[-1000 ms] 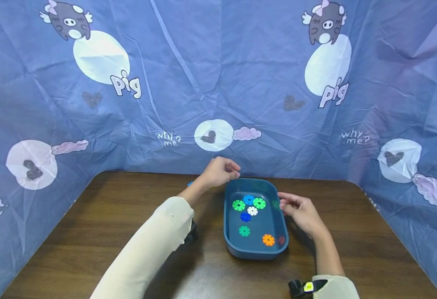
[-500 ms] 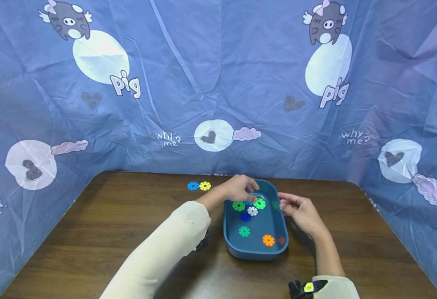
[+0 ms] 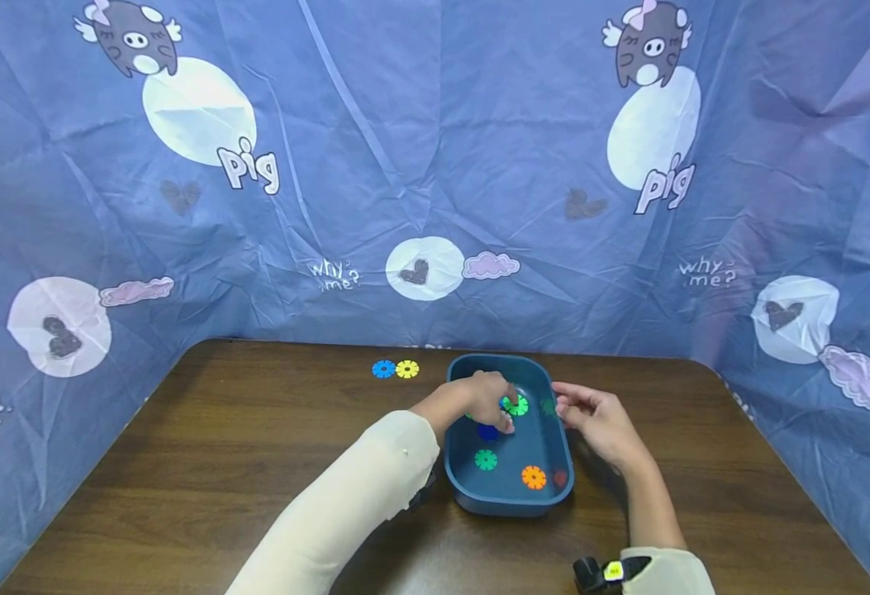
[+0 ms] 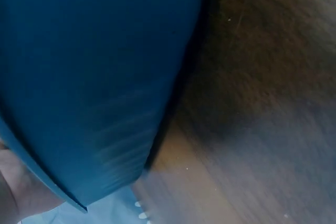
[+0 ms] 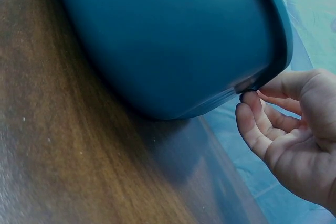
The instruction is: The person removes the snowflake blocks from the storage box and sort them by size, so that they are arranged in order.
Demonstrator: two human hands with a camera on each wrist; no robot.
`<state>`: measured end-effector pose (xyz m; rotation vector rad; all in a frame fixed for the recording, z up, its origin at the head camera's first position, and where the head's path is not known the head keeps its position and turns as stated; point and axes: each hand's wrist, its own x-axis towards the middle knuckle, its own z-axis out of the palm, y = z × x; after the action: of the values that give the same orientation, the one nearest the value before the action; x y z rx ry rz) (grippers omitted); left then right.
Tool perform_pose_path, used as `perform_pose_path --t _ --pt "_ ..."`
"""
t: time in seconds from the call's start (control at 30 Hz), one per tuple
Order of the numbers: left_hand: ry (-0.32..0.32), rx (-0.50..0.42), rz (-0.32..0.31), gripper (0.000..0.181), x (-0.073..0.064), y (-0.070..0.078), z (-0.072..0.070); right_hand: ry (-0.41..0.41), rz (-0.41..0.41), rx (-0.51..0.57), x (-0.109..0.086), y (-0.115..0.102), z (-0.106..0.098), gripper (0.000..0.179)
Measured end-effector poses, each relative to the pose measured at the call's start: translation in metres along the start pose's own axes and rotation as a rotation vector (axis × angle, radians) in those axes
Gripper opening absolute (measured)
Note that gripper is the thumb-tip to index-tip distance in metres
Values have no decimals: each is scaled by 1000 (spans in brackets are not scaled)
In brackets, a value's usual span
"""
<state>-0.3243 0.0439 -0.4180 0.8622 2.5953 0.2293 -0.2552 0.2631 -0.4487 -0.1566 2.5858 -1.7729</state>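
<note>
- Outside the blue tray (image 3: 507,501), two pieces lie on the worktop (image 3: 256,463): a light blue disc (image 3: 379,368) and a yellow disc (image 3: 402,368), side by side beyond the tray's left side, near the far edge.
- Inside the tray, the orange disc (image 3: 529,478) and the teal disc (image 3: 482,459) lie on the floor at the near end, well apart.
- Also inside, nearer the middle, are a bright green disc (image 3: 520,406) and a dark blue disc (image 3: 485,433), both partly covered by the left hand (image 3: 485,395) (bits of other colour show around that hand, too hidden to count surely).
- The left hand reaches into the tray from the left; its thumb and index finger stand apart, with the bright green disc showing between them. No disc is clearly lifted.
- The right hand (image 3: 606,428) holds the tray at its right side; the right wrist view shows the fingers pinching the edge.
- By my judgement the sorting-through is only part-way along: two discs are out, while most of those in sight are in the tray.
</note>
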Motion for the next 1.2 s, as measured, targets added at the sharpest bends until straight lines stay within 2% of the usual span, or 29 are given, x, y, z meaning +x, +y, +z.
perform_pose_path --t 0.1,0.2,0.37,0.57,0.67,0.9,1.03,1.2 --pt "-14 54 7 50 -2 3 2 -1 -8 9 0 -1 0 39" --pt "-36 63 34 49 -5 6 2 1 -17 21 -1 -1 0 39" --pt "-88 47 106 42 -12 7 0 2 -25 33 0 -2 1 39" --pt "-129 -24 180 16 -17 5 -1 8 -30 41 -1 -1 2 39" --pt "-116 -61 190 9 -17 3 -1 8 -25 38 -1 -2 2 40" --pt "-44 -120 219 7 -11 0 4 3 -11 25 -2 -2 1 41" --pt "-15 -161 239 17 -6 0 7 2 -3 9 -1 -1 0 40" --pt "-9 -179 232 32 -2 -1 10 0 1 -7 0 0 -1 40"
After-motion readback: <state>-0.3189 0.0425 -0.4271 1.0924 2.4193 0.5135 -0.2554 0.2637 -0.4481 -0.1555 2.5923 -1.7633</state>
